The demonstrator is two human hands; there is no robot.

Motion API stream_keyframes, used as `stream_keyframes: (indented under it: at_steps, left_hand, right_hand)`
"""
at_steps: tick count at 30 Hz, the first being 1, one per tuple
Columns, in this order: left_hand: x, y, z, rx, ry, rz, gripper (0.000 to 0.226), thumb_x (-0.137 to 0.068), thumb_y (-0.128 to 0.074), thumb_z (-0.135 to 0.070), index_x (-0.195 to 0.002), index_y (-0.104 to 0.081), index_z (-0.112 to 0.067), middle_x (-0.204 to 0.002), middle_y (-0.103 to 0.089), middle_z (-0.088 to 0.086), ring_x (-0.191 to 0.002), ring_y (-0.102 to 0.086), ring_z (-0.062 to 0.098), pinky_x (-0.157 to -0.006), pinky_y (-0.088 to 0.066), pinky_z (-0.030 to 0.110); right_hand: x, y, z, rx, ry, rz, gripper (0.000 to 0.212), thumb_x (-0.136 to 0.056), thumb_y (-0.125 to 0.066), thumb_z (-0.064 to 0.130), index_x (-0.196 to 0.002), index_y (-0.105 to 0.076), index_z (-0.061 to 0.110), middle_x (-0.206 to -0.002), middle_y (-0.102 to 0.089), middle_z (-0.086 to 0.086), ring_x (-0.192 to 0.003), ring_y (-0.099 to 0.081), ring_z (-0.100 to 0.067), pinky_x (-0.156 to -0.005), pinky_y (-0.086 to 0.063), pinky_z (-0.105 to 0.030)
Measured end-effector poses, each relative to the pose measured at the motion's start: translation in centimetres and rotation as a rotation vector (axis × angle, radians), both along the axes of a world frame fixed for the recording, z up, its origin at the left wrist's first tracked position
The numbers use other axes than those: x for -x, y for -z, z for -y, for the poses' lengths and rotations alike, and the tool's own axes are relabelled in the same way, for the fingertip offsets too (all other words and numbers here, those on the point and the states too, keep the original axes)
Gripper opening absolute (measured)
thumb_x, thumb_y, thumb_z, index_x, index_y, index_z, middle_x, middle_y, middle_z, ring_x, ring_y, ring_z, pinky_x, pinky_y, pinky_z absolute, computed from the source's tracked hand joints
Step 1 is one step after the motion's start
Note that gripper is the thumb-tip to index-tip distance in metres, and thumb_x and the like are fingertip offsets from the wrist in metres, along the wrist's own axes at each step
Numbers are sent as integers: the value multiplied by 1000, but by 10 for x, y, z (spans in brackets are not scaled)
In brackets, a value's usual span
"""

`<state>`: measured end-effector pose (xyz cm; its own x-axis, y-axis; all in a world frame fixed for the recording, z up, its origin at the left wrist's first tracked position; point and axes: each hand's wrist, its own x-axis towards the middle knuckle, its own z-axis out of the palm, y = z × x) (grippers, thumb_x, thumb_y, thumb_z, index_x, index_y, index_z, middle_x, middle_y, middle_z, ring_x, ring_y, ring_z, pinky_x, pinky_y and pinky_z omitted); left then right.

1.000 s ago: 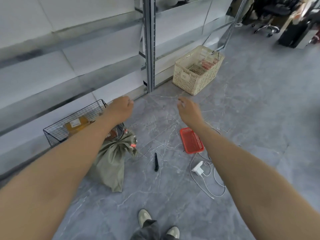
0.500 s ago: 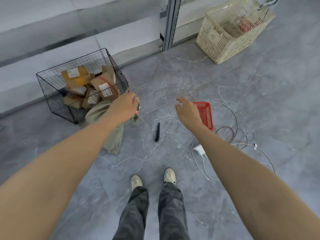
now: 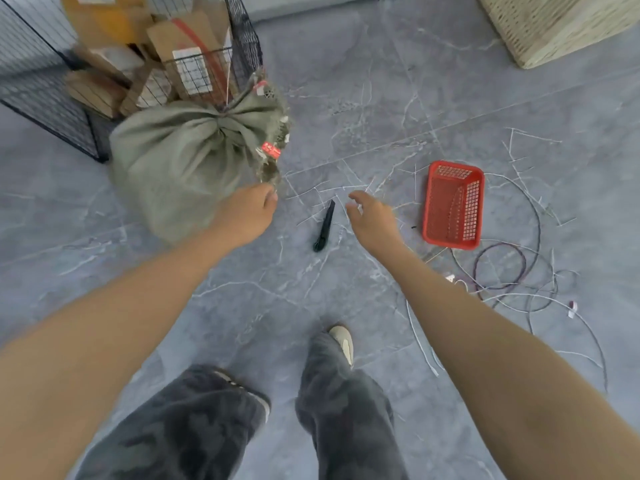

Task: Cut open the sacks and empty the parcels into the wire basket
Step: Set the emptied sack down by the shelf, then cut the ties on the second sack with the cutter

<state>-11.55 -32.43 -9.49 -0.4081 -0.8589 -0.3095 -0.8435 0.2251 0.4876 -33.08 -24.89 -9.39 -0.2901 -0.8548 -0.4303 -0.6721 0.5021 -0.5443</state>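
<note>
Grey floor tiles carry a tied cloth sack (image 3: 180, 161) at upper left, against the wire basket (image 3: 41, 98). The left hand (image 3: 247, 216) pinches its frayed mouth; the right hand (image 3: 372, 220) hangs spread above the knife (image 3: 323, 226). Soft, lumpy, likely heavy: grip the bunched neck.

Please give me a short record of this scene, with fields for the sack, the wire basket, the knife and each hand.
sack: tied shut, on the floor beside the wire basket
wire basket: holds brown parcels
knife: on the floor, untouched, between the hands
left hand: grips the sack's frayed edge
right hand: open, beside the knife
</note>
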Motion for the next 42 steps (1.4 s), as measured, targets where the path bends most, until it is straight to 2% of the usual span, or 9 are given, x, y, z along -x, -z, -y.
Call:
stream_keyframes:
  at_steps: [4,7,10,18,23,27,30,37,42]
  left_hand:
    - [-6,105,7,-9,-20,-24,27,-97,-36,-19,-74,-44,-6,-75,-47,11,-78,-51,35,-72,-43,42]
    - [-7,181,15,15,-35,5,26,-98,-37,-20,-84,-52,-3,-86,-58,18,-84,-55,35,-73,-40,39]
    - [-8,245,17,2,-70,0,24,-97,-38,-19,-88,-53,-4,-90,-59,18,-82,-55,32,-65,-35,34]
    - [-19,320,10,40,-101,-9,23,-96,-43,-17,-98,-59,0,-103,-62,21,-96,-57,34,-79,-41,38]
    - [-17,329,17,71,-124,-18,27,-97,-42,-18,-108,-59,-1,-112,-61,20,-104,-56,34,-84,-41,37]
    - [-12,330,20,101,-116,-47,29,-98,-42,-18,-115,-59,-1,-119,-60,19,-109,-54,32,-88,-38,33]
    - [-12,330,22,86,-118,-23,31,-98,-41,-19,-119,-57,-3,-123,-58,18,-113,-52,32,-91,-38,34]
    - [-13,298,27,81,-97,7,34,-100,-38,-24,-125,-53,-7,-129,-54,15,-115,-51,33,-93,-41,40]
    - [-20,259,34,166,-47,57,36,-99,-40,-24,-127,-52,-7,-133,-52,12,-118,-50,32,-96,-42,41]
  right_hand:
    - [-5,105,8,-7,4,15,27,-98,-46,22,-117,-58,7,-113,-64,-17,-106,-57,-34,-87,-45,-39]
    - [-5,183,16,-41,8,24,28,-97,-48,23,-120,-59,9,-114,-65,-16,-107,-57,-34,-85,-43,-37]
    - [-2,252,22,-87,-13,12,32,-96,-52,26,-120,-58,6,-116,-64,-18,-109,-56,-35,-86,-43,-37]
    - [-8,355,30,-95,116,-48,36,-93,-55,29,-115,-53,2,-109,-60,-19,-98,-58,-37,-72,-43,-37]
    - [-19,380,41,-95,195,-119,42,-93,-54,31,-119,-45,0,-122,-47,-18,-110,-49,-36,-86,-43,-41]
    - [-24,391,43,-97,199,-188,37,-96,-51,23,-121,-42,-1,-128,-43,-19,-115,-47,-37,-84,-40,-37]
    - [-23,390,44,-103,187,-171,32,-95,-49,18,-119,-42,-2,-127,-45,-21,-113,-49,-38,-89,-43,-41]
    - [-19,356,41,-16,198,-87,22,-92,-51,19,-107,-48,4,-106,-48,-11,-83,-51,-29,-67,-41,-38]
    - [-19,310,56,80,237,-34,23,-87,-52,20,-104,-50,4,-105,-52,-12,-81,-53,-30,-67,-45,-41]
